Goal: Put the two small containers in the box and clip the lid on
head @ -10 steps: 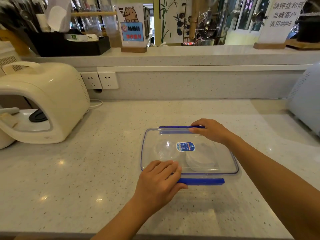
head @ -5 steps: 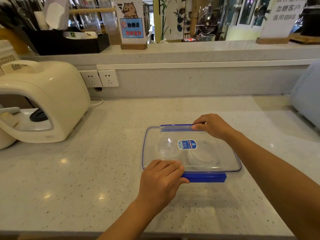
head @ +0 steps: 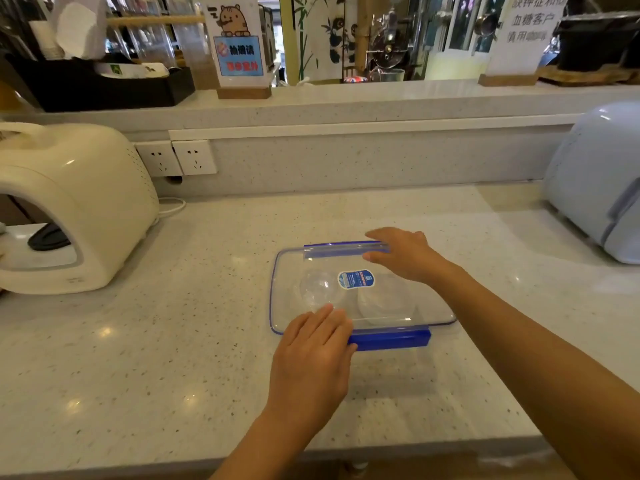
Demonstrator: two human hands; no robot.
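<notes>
A clear rectangular box stands on the speckled counter with its blue-rimmed lid [head: 287,271] lying on top. Through the lid I see two small containers side by side, a clear one [head: 317,287] on the left and a whitish one [head: 384,306] on the right. The near blue clip [head: 391,339] is folded down against the box's front. The far blue clip [head: 332,249] lies flat along the back edge. My left hand [head: 311,351] rests flat on the lid's near left edge, beside the near clip. My right hand [head: 405,254] hovers over the far clip's right end, fingers spread.
A cream appliance [head: 79,202] stands at the left and a pale blue one [head: 599,181] at the right. Wall sockets [head: 176,157] sit in the backsplash. The raised ledge behind carries a cartoon sign [head: 239,46] and a black tray [head: 104,84].
The near blue clip has swung down from flat to folded against the box. My right hand has lifted off the far clip and spread its fingers. My left hand has stayed by the near edge.
</notes>
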